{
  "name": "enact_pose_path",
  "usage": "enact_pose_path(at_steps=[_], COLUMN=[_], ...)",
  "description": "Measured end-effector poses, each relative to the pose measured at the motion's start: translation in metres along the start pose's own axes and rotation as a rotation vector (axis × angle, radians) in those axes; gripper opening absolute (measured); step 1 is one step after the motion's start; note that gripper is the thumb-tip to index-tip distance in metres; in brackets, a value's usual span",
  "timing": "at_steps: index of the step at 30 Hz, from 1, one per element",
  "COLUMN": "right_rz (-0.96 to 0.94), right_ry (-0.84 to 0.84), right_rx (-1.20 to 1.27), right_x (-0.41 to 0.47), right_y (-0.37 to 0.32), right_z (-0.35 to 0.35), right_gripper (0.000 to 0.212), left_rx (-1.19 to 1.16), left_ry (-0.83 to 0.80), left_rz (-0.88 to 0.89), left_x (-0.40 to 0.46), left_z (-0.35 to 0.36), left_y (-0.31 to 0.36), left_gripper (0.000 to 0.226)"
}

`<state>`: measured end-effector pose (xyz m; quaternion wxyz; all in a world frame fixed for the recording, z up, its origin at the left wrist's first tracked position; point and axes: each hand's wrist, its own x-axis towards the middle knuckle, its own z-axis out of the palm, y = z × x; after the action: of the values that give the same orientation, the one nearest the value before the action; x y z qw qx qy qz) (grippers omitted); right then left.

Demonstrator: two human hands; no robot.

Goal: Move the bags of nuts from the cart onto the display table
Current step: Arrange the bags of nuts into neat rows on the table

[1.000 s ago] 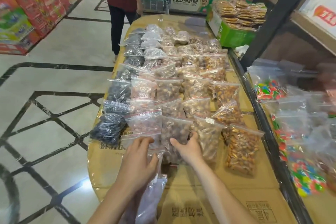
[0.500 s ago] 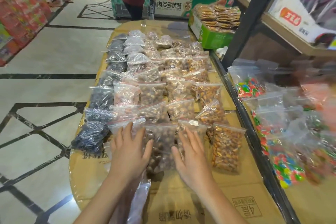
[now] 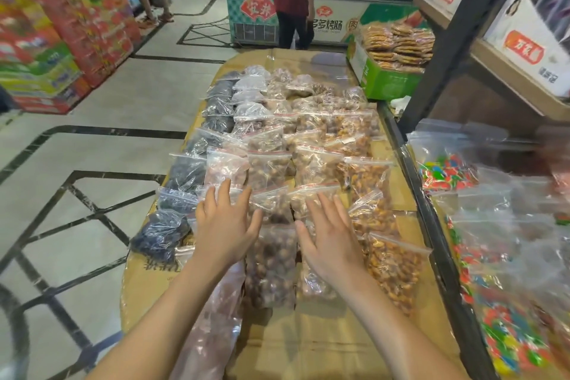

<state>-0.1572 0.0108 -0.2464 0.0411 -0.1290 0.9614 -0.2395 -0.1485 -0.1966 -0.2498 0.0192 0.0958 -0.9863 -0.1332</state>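
Head view: your left hand (image 3: pixel 226 225) and right hand (image 3: pixel 331 241) lie flat, fingers straight, gripping nothing, on the nut bags (image 3: pixel 271 262) at the table's (image 3: pixel 324 345) near end. Risk: the pink bag (image 3: pixel 212 311) under your left forearm overhangs the edge; a nudge could drop it.

Left hand (image 3: pixel 226 225) and right hand (image 3: pixel 331 237) flat, fingers spread

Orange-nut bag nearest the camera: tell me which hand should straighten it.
Right. The right hand lies flat directly beside the orange-nut bag; the left hand sits across the brown-nut bag, farther away.
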Motion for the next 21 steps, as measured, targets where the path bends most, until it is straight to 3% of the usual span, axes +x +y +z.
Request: enact_pose_path(at_steps=[11,14,17,21], right_rz=[0.069,0.060,0.040,0.167], right_ry=[-0.092,-0.043,-0.036,-0.089], right_rx=[0.041,0.040,0.057,0.060], right_x=[0.119,0.174,0.232,0.309], right_y=[-0.026,-0.031,-0.035,-0.036], right_z=[0.007,0.015,0.019,0.029], right_gripper=[0.062,0.058,0.050,0.032], left_rx=[-0.061,-0.112,-0.138,-0.197], left_ry=[-0.080,-0.079,-0.094,-0.115], left_rz=[0.105,0.138,0.124,0.096], left_x=[0.112,0.156,0.200,0.248], left_z=[0.007,0.013,0.026,0.046], left_y=[-0.009,-0.015,-0.019,-0.023], left_gripper=[0.055,0.055,0.045,0.026])
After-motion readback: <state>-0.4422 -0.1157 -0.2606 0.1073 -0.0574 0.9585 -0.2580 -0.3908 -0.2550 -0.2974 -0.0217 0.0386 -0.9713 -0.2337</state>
